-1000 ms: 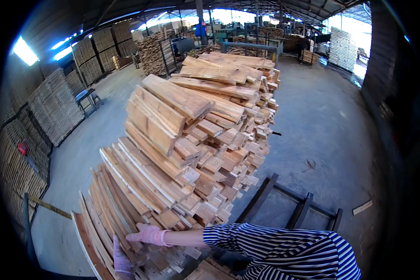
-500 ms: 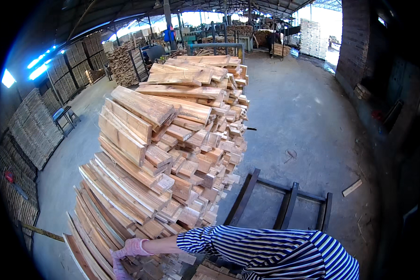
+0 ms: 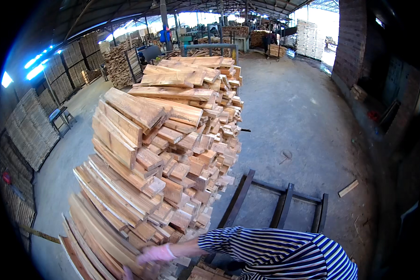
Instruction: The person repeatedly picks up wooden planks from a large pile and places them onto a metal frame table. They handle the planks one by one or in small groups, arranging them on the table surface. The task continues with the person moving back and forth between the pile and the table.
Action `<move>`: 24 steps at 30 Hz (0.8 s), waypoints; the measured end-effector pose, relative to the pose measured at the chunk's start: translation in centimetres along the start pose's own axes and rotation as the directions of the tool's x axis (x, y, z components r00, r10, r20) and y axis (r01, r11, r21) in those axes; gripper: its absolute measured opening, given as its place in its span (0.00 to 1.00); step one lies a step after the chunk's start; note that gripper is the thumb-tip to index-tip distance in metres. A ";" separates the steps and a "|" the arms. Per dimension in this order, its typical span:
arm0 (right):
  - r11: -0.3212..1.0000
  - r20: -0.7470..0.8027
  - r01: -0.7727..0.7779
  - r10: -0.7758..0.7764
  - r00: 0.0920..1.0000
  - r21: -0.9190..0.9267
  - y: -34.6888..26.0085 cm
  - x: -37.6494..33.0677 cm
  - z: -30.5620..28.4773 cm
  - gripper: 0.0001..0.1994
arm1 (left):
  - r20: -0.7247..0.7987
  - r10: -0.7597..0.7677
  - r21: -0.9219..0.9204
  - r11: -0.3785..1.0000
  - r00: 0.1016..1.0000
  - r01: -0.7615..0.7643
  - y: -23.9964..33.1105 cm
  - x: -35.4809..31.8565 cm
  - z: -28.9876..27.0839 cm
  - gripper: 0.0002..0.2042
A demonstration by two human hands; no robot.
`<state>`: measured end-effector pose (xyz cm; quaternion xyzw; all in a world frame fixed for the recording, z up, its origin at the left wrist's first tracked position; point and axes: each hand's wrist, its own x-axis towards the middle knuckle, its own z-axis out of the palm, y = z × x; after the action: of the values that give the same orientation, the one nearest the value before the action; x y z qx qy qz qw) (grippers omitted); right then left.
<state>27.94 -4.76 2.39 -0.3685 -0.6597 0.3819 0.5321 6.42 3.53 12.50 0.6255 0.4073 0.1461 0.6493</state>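
Observation:
My right hand [image 3: 156, 254], in a pink work glove, reaches in from the lower right under a black-and-white striped sleeve [image 3: 270, 242]. It is at the near ends of the boards, blurred by motion, so its grip does not show. A small pink bit of my left hand [image 3: 128, 273] appears at the bottom edge; the rest is cut off. Beside both hands lies a long, pale wooden board [image 3: 102, 231], its broad face turned up and slightly smeared. It belongs to the near-left part of a tall stack of sawn boards [image 3: 172, 182], laid in uneven layers.
Right of the stack, a dark metal frame [image 3: 284, 205] with crossbars lies on the concrete floor [image 3: 303, 126]. A loose wood offcut [image 3: 348, 188] sits farther right. Slatted panels [image 3: 30, 128] lean along the left side. Behind the stack rises a metal rail [image 3: 210, 46]; a person [image 3: 269, 42] stands far back.
My right hand has moved right and slightly down. The board near it now shows its broad face, where narrow edges showed before. The view has shifted slightly.

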 end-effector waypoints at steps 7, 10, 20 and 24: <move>0.634 -0.014 -0.563 0.670 0.742 0.531 -4.0 -4.9 3.4 0.18 | -0.096 -0.137 -0.203 0.972 0.986 0.115 -6.3 -1.4 0.1 0.41; 0.576 -0.065 -0.709 0.792 0.607 0.408 -11.8 0.4 3.8 0.21 | -0.167 -0.199 -0.308 0.941 0.966 0.141 -7.7 -1.1 -2.3 0.42; 0.661 -0.526 -0.746 0.664 0.531 0.080 -8.6 2.0 4.6 0.46 | -0.070 -0.168 -0.437 0.891 0.983 0.121 -8.2 0.5 0.3 0.41; 0.564 -0.522 -0.824 0.720 0.457 0.057 -9.6 0.7 5.9 0.46 | -0.003 -0.136 -0.393 0.911 0.991 0.124 -6.6 -1.7 3.0 0.40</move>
<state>21.30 -9.03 10.46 -0.7640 -0.2957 0.4052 0.4059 5.37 -0.88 6.57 0.4525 0.4202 0.1905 0.7632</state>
